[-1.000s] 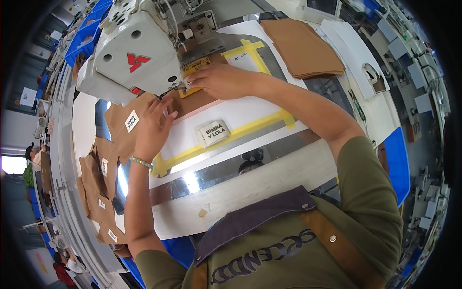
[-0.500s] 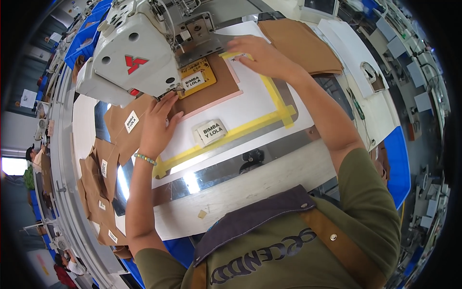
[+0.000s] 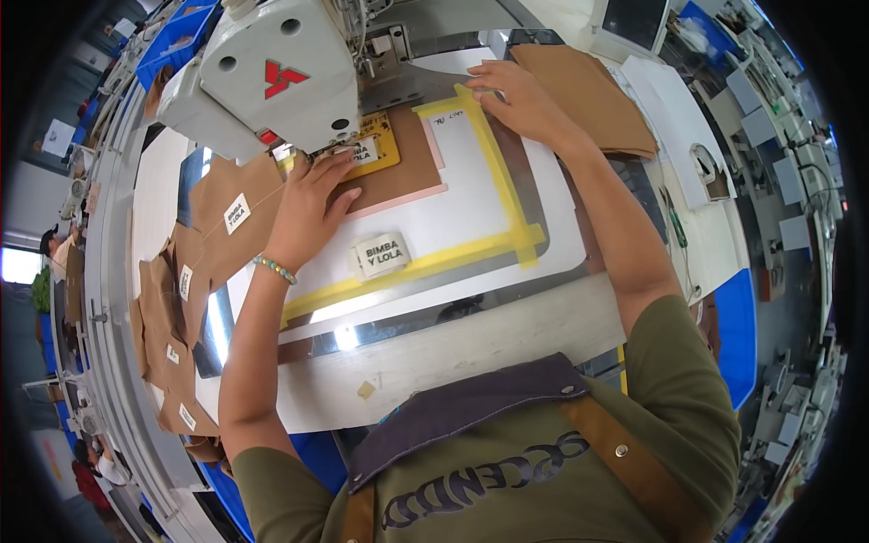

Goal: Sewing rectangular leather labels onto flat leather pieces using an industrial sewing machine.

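Observation:
My left hand (image 3: 312, 204) lies palm down beneath the head of a white sewing machine (image 3: 262, 86). Its fingers are stretched out, and the tips cover part of a white printed label (image 3: 365, 152). That label sits inside a yellow plate (image 3: 386, 145) on a brown panel (image 3: 407, 185). Under the panel is a white template sheet (image 3: 466, 213) edged with yellow tape. My right hand (image 3: 520, 101) hovers or rests at the template's far right corner, fingers bent and apart, holding nothing visible. A small stack of white labels (image 3: 380, 256) lies on the template near its front edge.
Brown pieces with labels (image 3: 213, 240) overlap along the left side. A stack of brown panels (image 3: 584, 95) stands at the far right, beside white sheets (image 3: 665, 113) and a green-handled tool (image 3: 675, 220). A blue bin (image 3: 733, 335) is at the right.
My right hand has shifted right, uncovering handwriting on the template's corner. My left fingertips now cover more of the label in the yellow plate. The whole view has shifted slightly.

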Available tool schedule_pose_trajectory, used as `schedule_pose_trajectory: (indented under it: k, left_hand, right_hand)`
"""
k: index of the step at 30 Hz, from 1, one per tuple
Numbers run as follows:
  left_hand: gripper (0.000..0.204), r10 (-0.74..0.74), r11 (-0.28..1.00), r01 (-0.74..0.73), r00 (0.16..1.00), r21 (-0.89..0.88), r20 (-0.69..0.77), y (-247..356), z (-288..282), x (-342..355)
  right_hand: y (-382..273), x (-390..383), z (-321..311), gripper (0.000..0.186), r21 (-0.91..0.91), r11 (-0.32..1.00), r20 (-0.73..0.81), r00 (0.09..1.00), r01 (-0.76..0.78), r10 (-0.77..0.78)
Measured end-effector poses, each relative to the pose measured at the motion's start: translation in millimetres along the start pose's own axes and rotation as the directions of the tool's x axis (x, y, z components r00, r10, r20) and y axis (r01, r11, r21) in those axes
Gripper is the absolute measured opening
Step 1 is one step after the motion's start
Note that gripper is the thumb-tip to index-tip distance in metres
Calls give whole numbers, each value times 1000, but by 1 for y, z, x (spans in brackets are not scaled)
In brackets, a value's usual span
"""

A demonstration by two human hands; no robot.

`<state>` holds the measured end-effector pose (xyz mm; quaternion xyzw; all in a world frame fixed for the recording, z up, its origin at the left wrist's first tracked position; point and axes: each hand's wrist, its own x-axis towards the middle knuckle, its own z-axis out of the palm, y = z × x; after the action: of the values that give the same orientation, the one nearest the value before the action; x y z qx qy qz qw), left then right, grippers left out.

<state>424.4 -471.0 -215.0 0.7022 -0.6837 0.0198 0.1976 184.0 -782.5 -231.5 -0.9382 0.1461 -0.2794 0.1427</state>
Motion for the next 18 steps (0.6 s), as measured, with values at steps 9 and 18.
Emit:
schedule_pose_trajectory:
  k: [9, 18]
  left_hand:
    - [37, -45, 992, 51, 998, -119, 52, -1, -3, 2]
    - [38, -5, 998, 10, 997, -63, 77, -2, -7, 2]
  right_hand:
    - [1, -1, 5, 30, 2, 999, 59, 998, 35, -35]
    - [3, 0, 8, 30, 5, 998, 57, 996, 63, -63]
